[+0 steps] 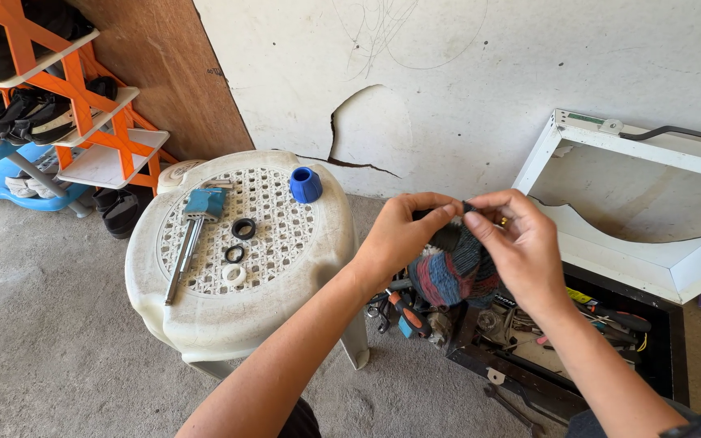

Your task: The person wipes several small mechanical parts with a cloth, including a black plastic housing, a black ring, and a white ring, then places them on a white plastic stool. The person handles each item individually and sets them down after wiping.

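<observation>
both hands raised over an open toolbox [659, 324], left hand [399, 235] and right hand [521, 243] pinching the top edge of a striped knit cloth [452, 272]. best kept taut, gripped evenly. blue threaded cap [306, 185], rubber rings [243, 229] waiting on white plastic stool [204, 316], left.

Left hand [403, 235], right hand [521, 247] pinching together

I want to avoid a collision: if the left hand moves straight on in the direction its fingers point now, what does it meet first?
The left hand points right, at the right hand. It would meet those fingertips almost at once, both pinching the striped cloth.
</observation>
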